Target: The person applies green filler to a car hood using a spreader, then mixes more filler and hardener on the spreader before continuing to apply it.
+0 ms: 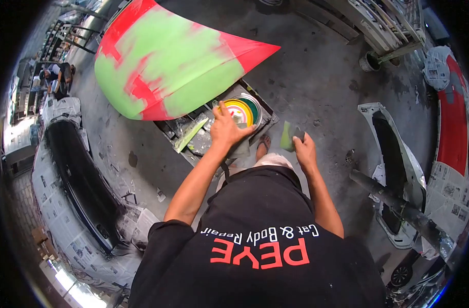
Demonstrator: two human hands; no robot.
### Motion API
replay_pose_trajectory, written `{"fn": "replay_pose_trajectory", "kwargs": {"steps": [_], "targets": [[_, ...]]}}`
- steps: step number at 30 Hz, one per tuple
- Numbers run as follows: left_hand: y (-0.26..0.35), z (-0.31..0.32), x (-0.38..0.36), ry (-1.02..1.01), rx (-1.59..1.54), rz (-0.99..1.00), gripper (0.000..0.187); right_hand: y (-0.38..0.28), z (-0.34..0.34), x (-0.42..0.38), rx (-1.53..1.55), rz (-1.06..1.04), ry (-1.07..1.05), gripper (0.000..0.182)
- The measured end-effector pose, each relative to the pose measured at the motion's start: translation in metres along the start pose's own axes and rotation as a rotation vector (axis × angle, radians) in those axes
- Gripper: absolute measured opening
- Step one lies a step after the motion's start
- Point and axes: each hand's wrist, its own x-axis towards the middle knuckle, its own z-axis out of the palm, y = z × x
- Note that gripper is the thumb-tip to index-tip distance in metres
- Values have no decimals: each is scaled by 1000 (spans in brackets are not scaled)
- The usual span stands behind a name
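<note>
My left hand (pixel 225 129) is curled round a round yellow-rimmed lid (pixel 248 115), thumb at its near edge and fingertips at its left side. The lid overlaps a can with a green inside (pixel 254 105) on a small dark work stand (pixel 167 129). My right hand (pixel 304 149), held to the right of the stand, grips a flat spreader (pixel 286 136) whose blade is smeared pale green. Left of the can, a light green strip (pixel 191 134) lies slantwise on the stand.
A car hood (pixel 183 61), red with broad pale green patches, sits beyond the stand. A black panel on newspaper (pixel 83 179) is to the left; a white-edged panel (pixel 393 169), a dark post (pixel 403 208) and a red part (pixel 452 123) are to the right. Another person (pixel 57 77) crouches far left.
</note>
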Motion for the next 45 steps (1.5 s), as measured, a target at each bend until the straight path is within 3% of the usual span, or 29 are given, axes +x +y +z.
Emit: {"fn": "replay_pose_trajectory", "kwargs": {"steps": [2,4,6,11,15,17,27,45], "targets": [[-22,3,-12,73,-49,-70,145,-18,9,11,17,-138,3,27],[-40,-10,-23,-65,-60,-247,145,-39,22,24,-41,-191,-34,26],[-62,-6,-32,-79,-44,-340,146,-66,34,33,-103,-243,-71,25],[-91,3,-52,-83,-62,-470,146,-97,84,70,-521,-721,-191,20],[-85,0,-59,-119,-145,-526,142,-107,132,79,-699,-629,-335,14],[-80,-1,-59,-130,-165,-548,143,-100,157,84,-936,-608,-388,18],[-86,-2,-76,-147,-168,-554,142,-65,217,109,-1013,-255,-222,24],[-111,9,-107,-215,-171,-647,145,-33,234,130,-953,-201,-299,21]]}}
